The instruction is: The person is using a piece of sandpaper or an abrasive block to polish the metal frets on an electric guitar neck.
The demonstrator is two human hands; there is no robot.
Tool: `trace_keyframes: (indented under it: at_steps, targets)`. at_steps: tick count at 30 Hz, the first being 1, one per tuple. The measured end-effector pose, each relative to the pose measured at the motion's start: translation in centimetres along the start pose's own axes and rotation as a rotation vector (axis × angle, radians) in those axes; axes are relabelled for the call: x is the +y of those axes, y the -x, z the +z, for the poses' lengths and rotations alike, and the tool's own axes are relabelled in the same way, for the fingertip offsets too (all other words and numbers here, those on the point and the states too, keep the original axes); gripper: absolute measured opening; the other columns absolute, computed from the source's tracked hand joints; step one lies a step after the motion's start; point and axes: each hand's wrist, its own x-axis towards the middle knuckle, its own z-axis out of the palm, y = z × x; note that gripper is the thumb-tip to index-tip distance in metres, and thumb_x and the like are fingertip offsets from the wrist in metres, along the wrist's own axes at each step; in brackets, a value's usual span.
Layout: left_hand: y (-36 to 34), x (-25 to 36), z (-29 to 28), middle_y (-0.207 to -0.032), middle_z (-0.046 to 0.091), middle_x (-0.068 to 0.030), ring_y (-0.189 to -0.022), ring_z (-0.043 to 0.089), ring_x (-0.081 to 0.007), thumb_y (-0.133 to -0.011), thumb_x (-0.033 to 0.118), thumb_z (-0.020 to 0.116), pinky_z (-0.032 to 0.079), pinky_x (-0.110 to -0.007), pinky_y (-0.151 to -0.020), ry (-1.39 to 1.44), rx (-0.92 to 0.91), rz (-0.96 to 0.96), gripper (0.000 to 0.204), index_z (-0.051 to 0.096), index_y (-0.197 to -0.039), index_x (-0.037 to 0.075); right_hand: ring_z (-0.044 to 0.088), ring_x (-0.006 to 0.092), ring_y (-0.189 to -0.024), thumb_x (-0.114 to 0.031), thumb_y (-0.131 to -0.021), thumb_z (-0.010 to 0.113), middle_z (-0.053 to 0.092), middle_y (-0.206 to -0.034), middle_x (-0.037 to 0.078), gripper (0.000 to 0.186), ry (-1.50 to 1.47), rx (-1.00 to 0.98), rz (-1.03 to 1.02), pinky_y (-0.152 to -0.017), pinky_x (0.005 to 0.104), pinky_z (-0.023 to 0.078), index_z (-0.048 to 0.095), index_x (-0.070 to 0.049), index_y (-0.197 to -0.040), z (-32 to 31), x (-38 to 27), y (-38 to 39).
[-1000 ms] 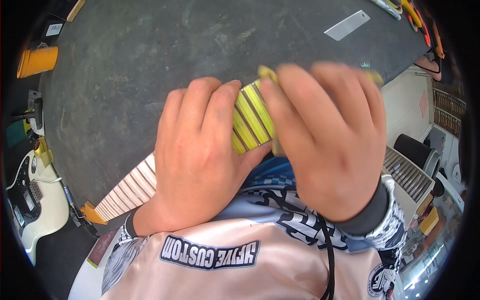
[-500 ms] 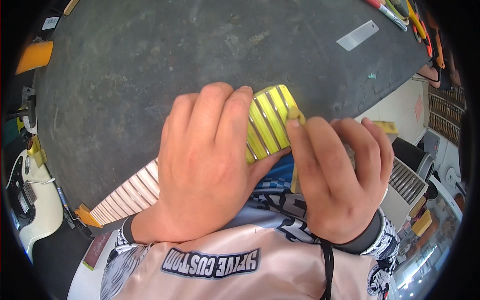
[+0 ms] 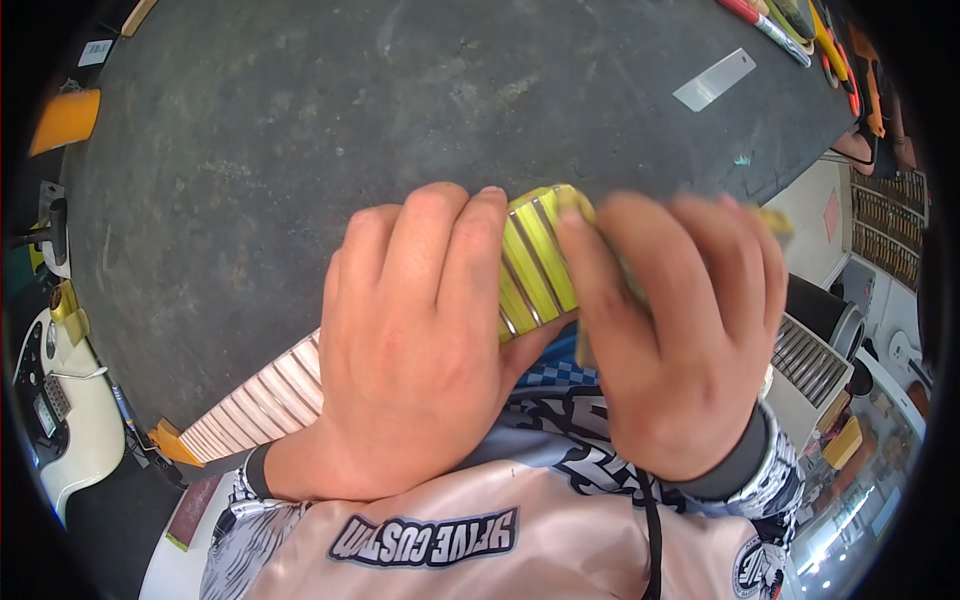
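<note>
Clamped in our left hand point(image 3: 420, 350), the fretted neck point(image 3: 535, 265) sits over the dark bench point(image 3: 300, 150) edge, while our right hand point(image 3: 670, 330), gripping a yellow pad, has slid back up the neck beside the left fingers.

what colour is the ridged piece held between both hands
Yellow-green fretted neck piece crossed by thin silvery metal strips, seen in the head view.

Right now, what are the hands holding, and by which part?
A guitar neck with yellow-taped fretboard. The left hand wraps its middle; the right hand covers the upper end, which shows blurred.
</note>
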Motion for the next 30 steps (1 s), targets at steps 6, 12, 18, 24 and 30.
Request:
trace_keyframes:
  at_steps: [6,12,18,24,30]
  targets:
    - [0.0,-0.2,-0.1,-0.112,0.061,-0.0143,-0.095,0.058,-0.0342,-0.065,0.023,0.09,0.048,-0.043,-0.083,0.003,0.015,0.006,0.068,0.062,-0.124,0.002,0.062,0.0281,-0.103,-0.018,-0.073,0.064,0.065,-0.114,0.007,0.041,-0.001,0.03,-0.002,-0.098,0.0472,0.048,0.076,-0.006,-0.111,0.3,-0.6,1.1]
    - [0.0,-0.2,0.1,-0.112,0.061,-0.0149,-0.096,0.058,-0.0345,-0.067,0.027,0.09,0.048,-0.043,-0.084,-0.021,0.017,0.021,0.068,0.063,-0.124,0.002,0.062,0.029,-0.103,-0.02,-0.073,0.065,0.064,-0.115,0.006,0.044,-0.087,0.051,-0.055,-0.096,0.0472,0.047,0.075,-0.006,-0.113,0.9,0.9,-1.5]
    - [-0.1,0.0,-0.1,-0.112,0.062,-0.0154,-0.097,0.059,-0.0352,-0.068,0.027,0.09,0.049,-0.043,-0.085,-0.001,0.019,0.024,0.067,0.063,-0.123,0.001,0.062,0.0298,-0.101,-0.019,-0.074,0.063,0.065,-0.114,0.007,0.044,-0.03,0.023,0.029,-0.096,0.0474,0.047,0.075,-0.005,-0.114,0.2,0.1,1.2]
    - [-0.1,-0.4,0.2,-0.112,0.062,-0.016,-0.096,0.06,-0.0355,-0.067,0.027,0.09,0.049,-0.043,-0.084,-0.008,0.023,0.035,0.068,0.063,-0.123,0.0,0.062,0.0301,-0.101,-0.019,-0.073,0.063,0.065,-0.113,0.008,0.042,-0.093,0.041,-0.055,-0.096,0.0472,0.047,0.075,-0.003,-0.11,0.7,0.7,-1.1]
    - [-0.1,-0.1,0.1,-0.113,0.062,-0.0164,-0.097,0.06,-0.0353,-0.067,0.023,0.091,0.049,-0.043,-0.085,-0.004,0.022,0.071,0.066,0.064,-0.123,0.0,0.062,0.0301,-0.101,-0.019,-0.074,0.063,0.065,-0.113,0.01,0.044,-0.08,0.001,0.005,-0.095,0.0479,0.048,0.074,-0.003,-0.114,-0.2,0.3,0.0]
